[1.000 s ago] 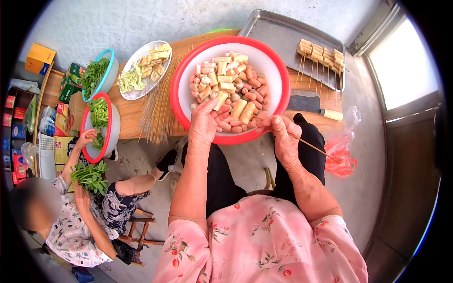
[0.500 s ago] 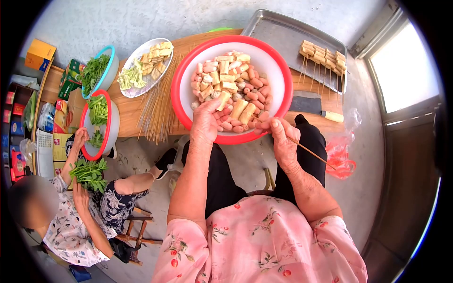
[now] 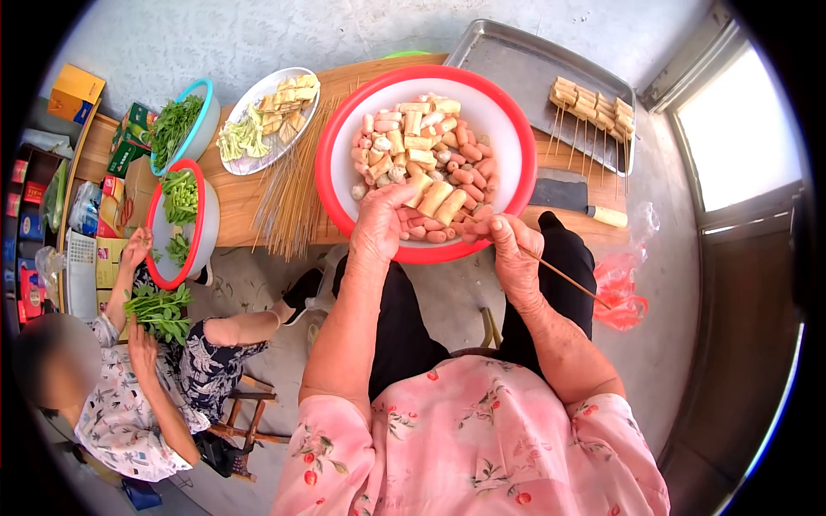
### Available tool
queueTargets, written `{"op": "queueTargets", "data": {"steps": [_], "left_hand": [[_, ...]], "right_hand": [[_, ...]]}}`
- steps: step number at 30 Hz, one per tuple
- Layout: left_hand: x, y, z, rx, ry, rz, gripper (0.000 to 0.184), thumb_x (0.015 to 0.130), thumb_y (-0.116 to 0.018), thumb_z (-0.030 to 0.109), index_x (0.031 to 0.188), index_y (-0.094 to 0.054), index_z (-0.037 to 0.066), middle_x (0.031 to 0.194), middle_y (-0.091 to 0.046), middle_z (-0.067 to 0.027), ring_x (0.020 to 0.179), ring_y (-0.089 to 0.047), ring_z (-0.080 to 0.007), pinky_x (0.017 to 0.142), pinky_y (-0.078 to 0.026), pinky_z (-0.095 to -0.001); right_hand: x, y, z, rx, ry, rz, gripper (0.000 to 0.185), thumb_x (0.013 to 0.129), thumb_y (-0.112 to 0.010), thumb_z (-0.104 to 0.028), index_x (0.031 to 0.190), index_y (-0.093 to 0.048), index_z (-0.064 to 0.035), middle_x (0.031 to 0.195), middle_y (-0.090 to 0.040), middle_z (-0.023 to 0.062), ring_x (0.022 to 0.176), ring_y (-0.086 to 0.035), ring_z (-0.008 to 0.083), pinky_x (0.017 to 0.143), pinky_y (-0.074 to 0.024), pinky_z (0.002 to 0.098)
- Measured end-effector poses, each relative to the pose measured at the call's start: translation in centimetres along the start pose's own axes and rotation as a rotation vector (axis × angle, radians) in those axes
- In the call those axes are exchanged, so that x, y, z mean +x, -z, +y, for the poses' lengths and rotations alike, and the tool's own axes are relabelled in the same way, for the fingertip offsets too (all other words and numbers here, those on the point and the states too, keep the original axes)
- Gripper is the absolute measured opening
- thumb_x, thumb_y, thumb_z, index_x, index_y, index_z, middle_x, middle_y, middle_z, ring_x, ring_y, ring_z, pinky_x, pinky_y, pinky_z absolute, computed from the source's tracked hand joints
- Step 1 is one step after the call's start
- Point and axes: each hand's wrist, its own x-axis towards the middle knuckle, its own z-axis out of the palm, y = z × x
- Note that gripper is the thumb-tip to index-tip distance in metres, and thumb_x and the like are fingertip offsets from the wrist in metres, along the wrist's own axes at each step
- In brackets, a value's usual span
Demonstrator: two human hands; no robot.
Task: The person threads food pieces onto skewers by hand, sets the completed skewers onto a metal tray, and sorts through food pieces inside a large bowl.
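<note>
In my head view, the right hand (image 3: 518, 255) pinches the skewer (image 3: 564, 277), slanting from far left to near right, over the red-rimmed basin's (image 3: 324, 163) near edge. My left hand (image 3: 379, 222) grips a tan roll (image 3: 419, 188).

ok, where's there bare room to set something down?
Best bet: the tray, on the side away from the loaded skewers. Smaller: bare table between the small red-rimmed basin and loose sticks. Crowded: between those sticks and the big bowl, and around the cleaver.
</note>
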Motion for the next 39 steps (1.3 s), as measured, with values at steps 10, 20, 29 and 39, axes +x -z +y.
{"op": "queueTargets", "data": {"steps": [10, 20, 29, 39], "left_hand": [[-0.3, -0.1, 0.1, 0.035, 0.017, -0.034, 0.031, 0.081, -0.062, 0.021, 0.105, -0.058, 0.002, 0.095, -0.066, -0.0103, 0.079, -0.065, -0.0201, 0.070, -0.053, -0.0318], [0.3, 1.0, 0.3, -0.250, -0.134, -0.073, 0.039, 0.085, -0.056, 0.017, 0.118, -0.050, -0.002, 0.108, -0.061, -0.0120, 0.099, -0.061, -0.0266, 0.083, -0.052, -0.0403], [0.0, -1.4, -0.4, -0.129, -0.175, -0.068, 0.021, 0.086, -0.054, 0.014, 0.100, -0.053, -0.001, 0.095, -0.062, -0.0138, 0.081, -0.065, -0.0274, 0.070, -0.056, -0.0387], [-0.3, -2.1, -0.6, -0.194, -0.182, -0.062, 0.024, 0.086, -0.057, 0.018, 0.103, -0.054, 0.000, 0.088, -0.061, -0.0111, 0.078, -0.064, -0.0218, 0.063, -0.057, -0.0345]], "right_hand": [[0.2, -0.4, 0.0, -0.116, 0.031, -0.020, 0.036, 0.093, -0.052, -0.031, 0.090, -0.062, 0.0035, 0.081, -0.067, 0.0098, 0.076, -0.062, 0.0157, 0.072, -0.0493, 0.0265], [-0.5, 0.8, 1.0, -0.134, -0.038, -0.150, 0.028, 0.093, -0.053, -0.014, 0.117, -0.055, 0.0001, 0.093, -0.064, 0.0101, 0.080, -0.062, 0.0159, 0.075, -0.0511, 0.0288], [-0.9, -2.1, 0.3, 0.211, -0.664, -0.244, 0.028, 0.096, -0.048, -0.025, 0.115, -0.058, -0.0076, 0.059, -0.046, -0.0023, 0.042, -0.035, 0.0058, 0.038, -0.0268, 0.0191], [-1.0, -4.3, 0.3, 0.125, -0.663, -0.103, 0.021, 0.097, -0.046, -0.023, 0.097, -0.060, -0.0068, 0.052, -0.036, -0.0039, 0.040, -0.028, 0.0053, 0.036, -0.0213, 0.0199]]}}
